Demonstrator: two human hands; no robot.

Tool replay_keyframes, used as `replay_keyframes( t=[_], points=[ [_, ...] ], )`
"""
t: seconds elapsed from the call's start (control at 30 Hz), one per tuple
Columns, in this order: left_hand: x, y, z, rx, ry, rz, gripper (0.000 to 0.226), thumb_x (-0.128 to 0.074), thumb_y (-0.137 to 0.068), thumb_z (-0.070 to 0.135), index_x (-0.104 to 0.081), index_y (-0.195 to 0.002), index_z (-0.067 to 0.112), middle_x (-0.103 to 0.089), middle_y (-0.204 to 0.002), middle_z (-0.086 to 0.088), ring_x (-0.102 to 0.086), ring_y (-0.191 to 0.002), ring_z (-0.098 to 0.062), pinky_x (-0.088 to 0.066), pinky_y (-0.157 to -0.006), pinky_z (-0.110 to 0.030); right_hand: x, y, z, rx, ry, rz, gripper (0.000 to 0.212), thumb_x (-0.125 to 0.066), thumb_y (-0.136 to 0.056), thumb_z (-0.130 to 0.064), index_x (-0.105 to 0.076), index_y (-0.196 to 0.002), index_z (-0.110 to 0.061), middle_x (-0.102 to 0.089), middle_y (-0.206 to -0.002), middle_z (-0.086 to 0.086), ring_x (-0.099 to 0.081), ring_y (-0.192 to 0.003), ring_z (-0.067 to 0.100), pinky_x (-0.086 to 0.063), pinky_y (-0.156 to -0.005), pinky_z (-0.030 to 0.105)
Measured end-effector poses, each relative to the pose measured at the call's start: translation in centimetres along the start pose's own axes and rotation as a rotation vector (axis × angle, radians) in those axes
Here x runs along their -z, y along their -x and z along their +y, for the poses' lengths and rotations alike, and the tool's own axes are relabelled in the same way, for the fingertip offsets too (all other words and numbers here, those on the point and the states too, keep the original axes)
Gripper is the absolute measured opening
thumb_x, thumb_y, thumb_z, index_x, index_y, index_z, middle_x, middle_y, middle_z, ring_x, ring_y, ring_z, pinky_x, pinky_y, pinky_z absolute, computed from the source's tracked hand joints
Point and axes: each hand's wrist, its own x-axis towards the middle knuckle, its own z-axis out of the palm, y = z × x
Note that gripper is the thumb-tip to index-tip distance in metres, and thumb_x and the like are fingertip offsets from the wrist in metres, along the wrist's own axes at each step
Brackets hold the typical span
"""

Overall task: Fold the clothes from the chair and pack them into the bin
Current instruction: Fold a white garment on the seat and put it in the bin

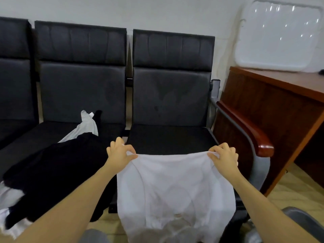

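White cloth, a thin garment (173, 186), is held up at 6 o'clock, pinched along its top edge by the left hand (121, 152) and the right hand (223, 156), fingers curled over the fabric; it hangs before the chair seat (171, 137). Folding appears barely begun. A heap of black and white clothes (52, 172) at 8 o'clock remains unfolded. No bin is seen.

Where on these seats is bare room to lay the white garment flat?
The right seat, between the wooden armrest and the seat gap, is bare. The middle seat is crowded with black clothes and white clothes.
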Motion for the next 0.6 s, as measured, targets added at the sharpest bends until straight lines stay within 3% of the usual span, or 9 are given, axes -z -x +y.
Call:
replay_keyframes(
  t=[0.17,0.33,0.43,0.53,0.6],
  points=[
    [-4.3,-2.0,-0.7,0.073,-0.001,0.015,0.009,-0.062,-0.089,0.035,-0.064,-0.094,0.027,-0.037,-0.111,0.004,-0.032,-0.109,-0.019,-0.021,-0.093,-0.032,-3.3,-1.5,1.3,0.008,0.059,-0.109,0.019,-0.05,-0.097,-0.029,-0.066,-0.106,-0.025,-0.05,-0.112,-0.001,-0.038,-0.102,0.019,-0.024,-0.083,0.026],
    [-8.4,-2.7,-2.0,0.047,-0.11,-0.086,0.014,-0.05,-0.096,0.029,-0.06,-0.104,0.025,-0.046,-0.118,0.006,-0.035,-0.122,-0.016,-0.017,-0.105,-0.037,-6.7,-2.1,2.5,-0.01,0.071,-0.194,0.019,-0.05,-0.097,-0.029,-0.066,-0.106,-0.024,-0.049,-0.108,-0.002,-0.039,-0.098,0.017,-0.024,-0.079,0.026],
    [-9.9,-2.4,-2.4,0.104,-0.058,-0.016,0.017,-0.052,-0.095,0.027,-0.059,-0.11,0.021,-0.042,-0.13,0.001,-0.028,-0.129,-0.021,-0.017,-0.106,-0.04,-8.4,-1.6,2.7,-0.023,0.042,-0.261,0.017,-0.049,-0.098,-0.027,-0.064,-0.105,-0.024,-0.05,-0.102,-0.006,-0.048,-0.103,0.017,-0.028,-0.082,0.026],
    [-10.6,-2.5,-2.3,0.029,-0.119,0.06,0.032,-0.054,-0.092,0.016,-0.056,-0.123,0.022,-0.037,-0.144,-0.002,-0.016,-0.142,-0.024,-0.005,-0.111,-0.046,-9.5,-1.1,2.8,-0.076,0.051,-0.207,0.018,-0.051,-0.097,-0.029,-0.063,-0.108,-0.023,-0.055,-0.109,-0.002,-0.049,-0.105,0.017,-0.03,-0.091,0.029],
    [-10.8,-2.6,-2.1,-0.03,-0.089,0.025,0.036,-0.05,-0.092,0.008,-0.058,-0.123,0.023,-0.043,-0.14,0.001,-0.021,-0.141,-0.019,0.0,-0.112,-0.044,-9.9,-1.0,3.1,-0.132,0.039,-0.151,0.02,-0.053,-0.095,-0.033,-0.062,-0.108,-0.022,-0.054,-0.11,-0.001,-0.047,-0.105,0.018,-0.031,-0.096,0.032]
  ],
)
